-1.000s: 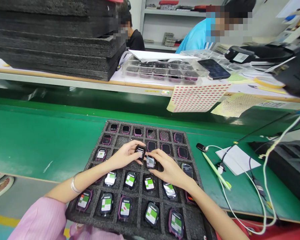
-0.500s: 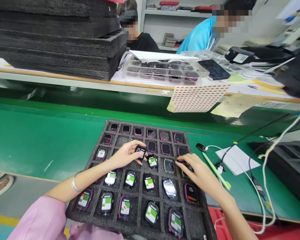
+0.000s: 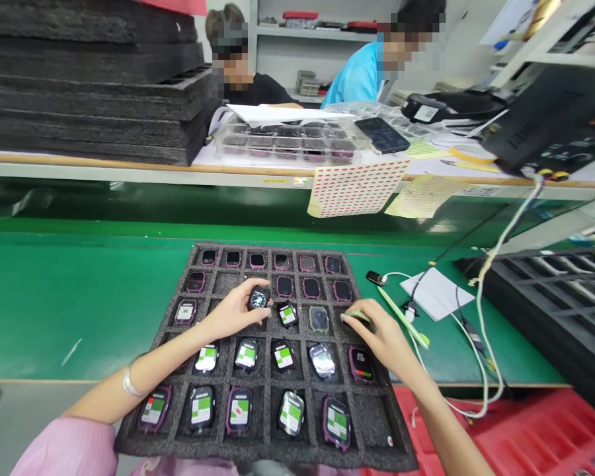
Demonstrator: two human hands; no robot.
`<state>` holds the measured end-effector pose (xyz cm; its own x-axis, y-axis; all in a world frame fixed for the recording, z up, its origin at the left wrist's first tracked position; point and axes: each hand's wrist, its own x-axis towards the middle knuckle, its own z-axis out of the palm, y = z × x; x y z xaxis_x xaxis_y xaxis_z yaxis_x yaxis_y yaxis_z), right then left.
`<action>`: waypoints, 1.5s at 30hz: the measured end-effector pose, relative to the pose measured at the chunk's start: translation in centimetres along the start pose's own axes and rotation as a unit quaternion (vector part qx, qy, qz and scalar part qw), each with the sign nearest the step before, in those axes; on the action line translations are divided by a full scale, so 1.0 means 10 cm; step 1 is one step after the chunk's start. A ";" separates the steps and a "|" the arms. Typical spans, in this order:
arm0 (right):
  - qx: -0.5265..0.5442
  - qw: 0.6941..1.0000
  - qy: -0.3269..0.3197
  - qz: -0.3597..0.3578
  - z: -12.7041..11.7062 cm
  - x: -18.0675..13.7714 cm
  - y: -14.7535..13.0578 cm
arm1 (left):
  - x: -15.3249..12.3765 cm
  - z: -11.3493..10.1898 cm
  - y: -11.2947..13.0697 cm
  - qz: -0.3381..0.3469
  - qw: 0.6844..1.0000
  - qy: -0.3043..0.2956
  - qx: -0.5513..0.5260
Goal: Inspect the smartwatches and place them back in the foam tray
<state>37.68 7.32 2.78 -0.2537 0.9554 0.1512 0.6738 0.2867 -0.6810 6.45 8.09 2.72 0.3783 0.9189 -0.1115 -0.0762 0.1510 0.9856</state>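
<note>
My left hand (image 3: 235, 309) pinches a dark smartwatch body (image 3: 258, 297) between thumb and fingers. Its lit screen shows a watch face, and it is above the black foam tray (image 3: 270, 410). Over the tray's right side, the closed fingers of my right hand (image 3: 383, 330) grip a green-edged watch body (image 3: 359, 315), tilted so that mostly its edge shows. In the compartment to its left lies a green-rimmed watch (image 3: 319, 319) with a dark screen. A black watch (image 3: 287, 314) with a green and white screen sits beside my left fingers.
Several purple-rimmed watches (image 3: 311, 288) fill other compartments. On the green bench to the right lie a light-green pen (image 3: 401, 316), white paper (image 3: 436, 294) and cables. Black foam trays (image 3: 89, 99) are stacked on the shelf. Two people sit behind it.
The screen in my left hand has gone from text to a watch face. My right hand has tilted the green-edged watch up. The view has swung right.
</note>
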 end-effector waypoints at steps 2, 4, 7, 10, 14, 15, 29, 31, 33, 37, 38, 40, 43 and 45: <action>0.141 0.989 0.035 0.030 0.03 0.03 -0.16 | 0.02 0.02 -0.01 0.007 1.000 0.004 0.025; 0.242 0.965 0.057 0.080 0.07 0.11 -0.32 | 0.04 0.03 -0.01 0.008 0.999 0.005 0.038; 0.320 0.941 0.034 0.106 0.14 0.29 -0.49 | 0.05 0.06 0.06 0.010 0.999 0.012 0.032; 0.447 0.888 -0.058 0.092 0.20 0.48 -0.57 | 0.06 0.08 0.20 0.012 0.999 0.029 0.037; 0.537 0.827 -0.152 0.070 0.27 0.71 -0.62 | 0.10 0.07 0.35 0.018 0.996 0.054 0.064; 0.542 0.822 -0.161 0.062 0.29 0.76 -0.64 | 0.12 0.07 0.36 0.022 0.996 0.058 0.067; 0.616 0.736 -0.273 0.063 0.52 0.83 -0.51 | 0.16 0.02 0.14 0.036 0.987 0.070 0.137; 0.618 0.735 -0.273 0.058 0.53 0.82 -0.50 | 0.14 0.03 0.12 0.034 0.987 0.060 0.143; 0.617 0.736 -0.275 0.051 0.55 0.81 -0.51 | 0.13 0.04 0.11 0.036 0.986 0.056 0.152; 0.620 0.730 -0.284 0.044 0.57 0.78 -0.52 | 0.12 0.03 0.12 0.066 0.979 0.047 0.185; 0.622 0.729 -0.284 0.044 0.58 0.78 -0.52 | 0.12 0.02 0.12 0.071 0.978 0.043 0.192; 0.623 0.728 -0.282 0.045 0.60 0.76 -0.52 | 0.10 0.00 0.13 0.074 0.976 0.038 0.202; 0.619 0.729 -0.286 0.056 0.63 0.72 -0.52 | 0.06 0.00 0.13 0.075 0.973 0.045 0.213; 0.623 0.723 -0.292 0.068 0.64 0.70 -0.53 | 0.02 0.00 0.13 0.064 0.973 0.040 0.219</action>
<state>27.96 12.00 2.85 -0.7381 0.6722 -0.0579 -0.3360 -0.4406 -0.8324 6.45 8.40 3.95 0.3174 0.9480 0.0226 0.2886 -0.1192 0.9500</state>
